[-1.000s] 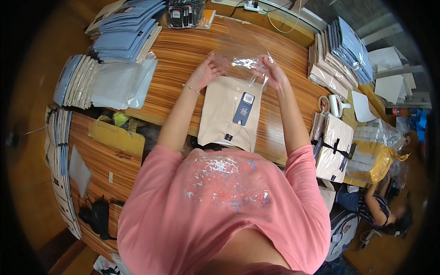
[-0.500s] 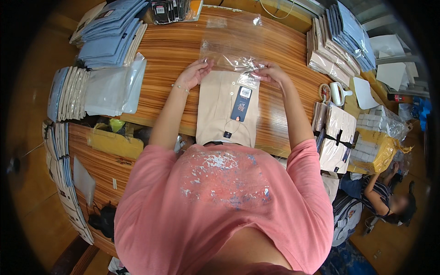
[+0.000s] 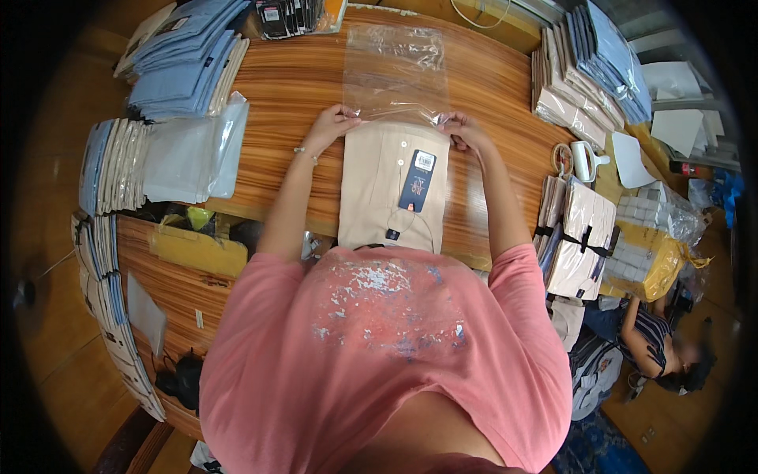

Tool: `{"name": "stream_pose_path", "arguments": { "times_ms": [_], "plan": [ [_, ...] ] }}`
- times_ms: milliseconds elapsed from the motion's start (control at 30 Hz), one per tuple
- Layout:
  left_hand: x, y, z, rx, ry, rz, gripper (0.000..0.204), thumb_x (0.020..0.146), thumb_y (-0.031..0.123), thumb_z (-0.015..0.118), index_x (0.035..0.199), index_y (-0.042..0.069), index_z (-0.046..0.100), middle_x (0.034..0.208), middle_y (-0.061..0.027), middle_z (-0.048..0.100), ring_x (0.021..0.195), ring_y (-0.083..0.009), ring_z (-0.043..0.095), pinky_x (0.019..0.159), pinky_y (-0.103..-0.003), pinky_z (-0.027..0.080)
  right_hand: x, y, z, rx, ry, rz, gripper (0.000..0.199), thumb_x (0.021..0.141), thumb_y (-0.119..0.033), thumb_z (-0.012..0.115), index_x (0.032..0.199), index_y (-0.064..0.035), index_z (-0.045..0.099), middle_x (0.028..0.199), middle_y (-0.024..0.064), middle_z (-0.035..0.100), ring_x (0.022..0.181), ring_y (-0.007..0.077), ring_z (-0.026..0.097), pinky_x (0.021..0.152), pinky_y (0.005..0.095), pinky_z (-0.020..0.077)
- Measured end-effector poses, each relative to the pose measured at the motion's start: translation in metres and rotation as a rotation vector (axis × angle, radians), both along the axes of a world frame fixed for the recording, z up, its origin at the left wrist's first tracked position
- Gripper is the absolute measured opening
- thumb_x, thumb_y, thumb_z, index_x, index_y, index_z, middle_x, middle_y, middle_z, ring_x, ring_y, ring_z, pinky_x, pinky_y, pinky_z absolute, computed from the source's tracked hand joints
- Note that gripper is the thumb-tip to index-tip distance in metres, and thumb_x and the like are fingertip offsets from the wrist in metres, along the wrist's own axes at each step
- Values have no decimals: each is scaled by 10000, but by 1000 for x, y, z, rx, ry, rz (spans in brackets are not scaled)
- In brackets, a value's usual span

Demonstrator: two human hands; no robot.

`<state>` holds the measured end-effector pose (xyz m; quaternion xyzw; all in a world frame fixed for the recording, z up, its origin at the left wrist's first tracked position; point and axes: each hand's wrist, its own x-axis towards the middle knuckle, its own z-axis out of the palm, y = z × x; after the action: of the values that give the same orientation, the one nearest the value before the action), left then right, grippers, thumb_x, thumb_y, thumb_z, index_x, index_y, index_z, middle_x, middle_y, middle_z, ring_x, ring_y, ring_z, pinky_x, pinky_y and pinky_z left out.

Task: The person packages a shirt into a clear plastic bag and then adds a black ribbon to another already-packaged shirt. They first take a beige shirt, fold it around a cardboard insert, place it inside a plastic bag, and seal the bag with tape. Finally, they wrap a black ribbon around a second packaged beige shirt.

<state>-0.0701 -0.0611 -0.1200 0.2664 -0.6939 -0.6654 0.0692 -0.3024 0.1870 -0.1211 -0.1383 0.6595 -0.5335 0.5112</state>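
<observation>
A folded beige shirt [image 3: 371,174] lies on the wooden table in front of me, its near end against my body. A dark blue hang tag [image 3: 417,182] on a string rests on its front. Beyond it a clear plastic bag [image 3: 395,75] is spread flat, its near edge meeting the shirt's far end. My left hand [image 3: 333,126] pinches the bag's near left corner. At the near right corner, my right hand [image 3: 464,130] has its fingers closed on the plastic too.
Stacks of folded blue shirts [image 3: 185,59] and clear bags [image 3: 185,158] stand at the left. On the right are more bagged shirts [image 3: 580,229], a tape roll [image 3: 561,159] and a white tape dispenser [image 3: 588,162]. Another person [image 3: 659,340] sits at the far right.
The bag's near edge, bunched over the shirt's far end before, now lies flatter and straighter between my hands. Both hands have shifted only slightly.
</observation>
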Motion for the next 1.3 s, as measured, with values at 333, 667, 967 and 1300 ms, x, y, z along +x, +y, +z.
{"name": "stream_pose_path", "arguments": {
  "times_ms": [333, 667, 967, 1300],
  "plan": [
    [23, 4, 22, 133, -303, -301, 401, 780, 122, 707, 1122, 28, 521, 834, -25, 642, 574, -40, 472, 477, -181, 361, 14, 25, 29, 123, -35, 220, 422, 722, -61, 737, 1085, -81, 523, 731, -16, 610, 475, 17, 402, 375, 179, 225],
    [138, 84, 15, 393, -453, -305, 358, 782, 53, 690, 1104, -20, 553, 886, -57, 663, 628, -52, 542, 506, -172, 414, 135, 107, 25, 136, -31, 224, 420, 687, 76, 705, 1073, 24, 547, 860, 82, 664, 766, 123, 612, 716, 242, 478],
    [159, 107, 24, 201, -416, -181, 235, 820, 92, 646, 1011, -40, 610, 818, -61, 658, 565, -55, 518, 470, -195, 411, 159, 124, 20, 88, -1, 67, 175, 740, 15, 698, 896, -12, 626, 774, 52, 669, 689, 75, 585, 619, 213, 460],
    [138, 92, 56, -60, -431, -96, 787, 714, 184, 752, 1360, 54, 321, 1006, -150, 622, 930, -223, 591, 786, -346, 480, 152, 100, 43, 181, 35, 121, 99, 763, -50, 660, 835, -47, 592, 614, -35, 515, 502, 38, 405, 445, 199, 314]
  ]
}}
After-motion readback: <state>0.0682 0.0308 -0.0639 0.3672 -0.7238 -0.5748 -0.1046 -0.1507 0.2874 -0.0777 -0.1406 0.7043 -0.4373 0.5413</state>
